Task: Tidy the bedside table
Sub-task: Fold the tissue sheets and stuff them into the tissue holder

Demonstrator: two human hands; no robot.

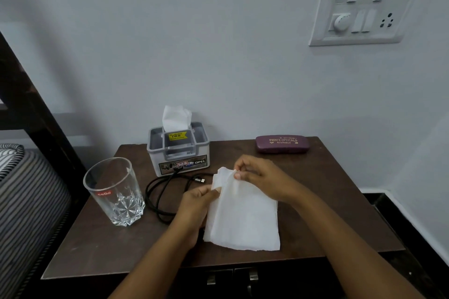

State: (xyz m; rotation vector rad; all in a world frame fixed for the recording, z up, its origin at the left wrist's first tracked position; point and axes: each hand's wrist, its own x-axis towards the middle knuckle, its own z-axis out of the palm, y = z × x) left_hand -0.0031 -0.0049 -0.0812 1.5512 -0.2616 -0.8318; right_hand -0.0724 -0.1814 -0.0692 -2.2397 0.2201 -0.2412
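A white tissue (245, 218) hangs over the dark wooden bedside table (102, 245), held at its top edge by both hands. My left hand (194, 204) pinches its upper left corner. My right hand (257, 175) pinches the upper right corner between thumb and fingers. Behind them stands a grey tissue box (178, 150) with a tissue sticking up from its slot. A black cable (165, 192) lies coiled in front of the box, partly hidden by my left hand. An empty clear glass (115, 192) stands at the left. A purple spectacle case (281, 143) lies shut at the back right.
The table stands against a pale wall with a switch panel (364, 5) high on the right. A bed with a striped cover (26, 201) and a dark frame (36, 114) borders the left side. Two drawer handles (230, 277) show below the front edge.
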